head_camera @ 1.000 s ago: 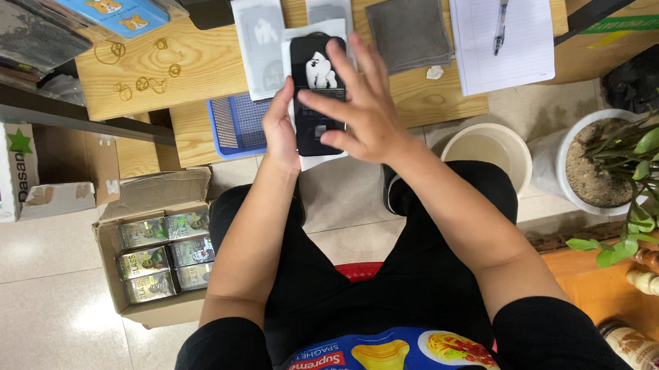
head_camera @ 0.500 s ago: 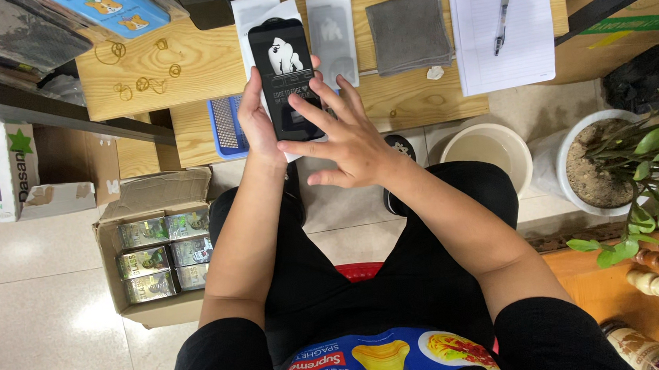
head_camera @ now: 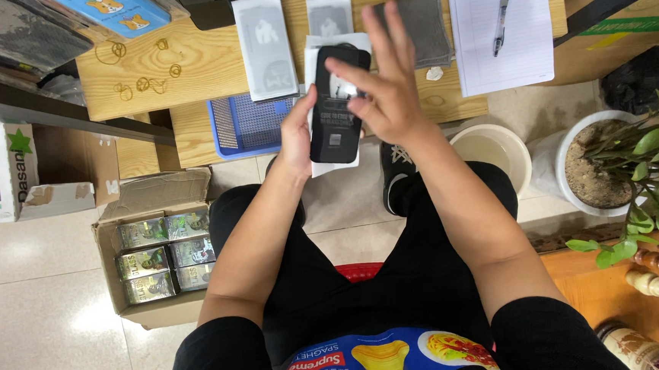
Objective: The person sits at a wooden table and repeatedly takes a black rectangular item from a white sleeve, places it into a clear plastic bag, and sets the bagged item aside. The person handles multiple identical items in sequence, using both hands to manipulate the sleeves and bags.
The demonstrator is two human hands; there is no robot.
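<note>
Left hand (head_camera: 297,134) gripped the black phone (head_camera: 336,104) by its edge just in front of the wooden table (head_camera: 208,63) – a white sheet behind it – while the right hand (head_camera: 385,90), fingers spread open, thumb on the screen, had shifted higher up the phone than half a second earlier.

Left hand (head_camera: 297,134) grips black phone (head_camera: 337,104); right hand (head_camera: 385,90) presses its face.
</note>
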